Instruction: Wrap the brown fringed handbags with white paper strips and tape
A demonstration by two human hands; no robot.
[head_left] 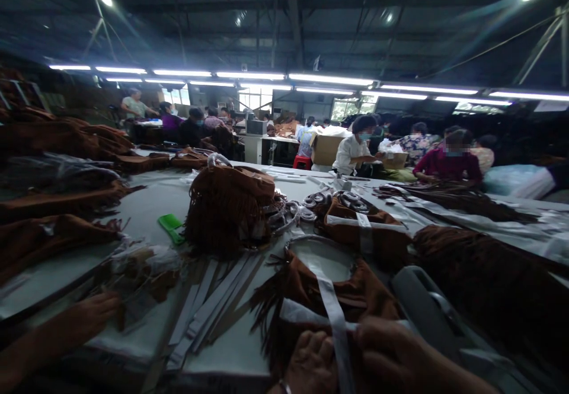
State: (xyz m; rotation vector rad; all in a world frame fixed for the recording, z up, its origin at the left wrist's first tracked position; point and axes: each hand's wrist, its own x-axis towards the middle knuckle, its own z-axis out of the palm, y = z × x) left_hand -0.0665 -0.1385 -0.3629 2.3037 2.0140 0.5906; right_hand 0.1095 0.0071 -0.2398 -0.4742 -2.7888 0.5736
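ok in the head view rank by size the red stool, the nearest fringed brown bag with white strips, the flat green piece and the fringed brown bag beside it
Nearest fringed brown bag with white strips, enlarged by nearness
Fringed brown bag beside the flat green piece
Flat green piece
Red stool, far back

Left hand [312,363] bare save for a narrow, pale, shiny wristband [285,387]; right hand [391,349] and forearm [451,375] uncovered, slightly blurred in view.
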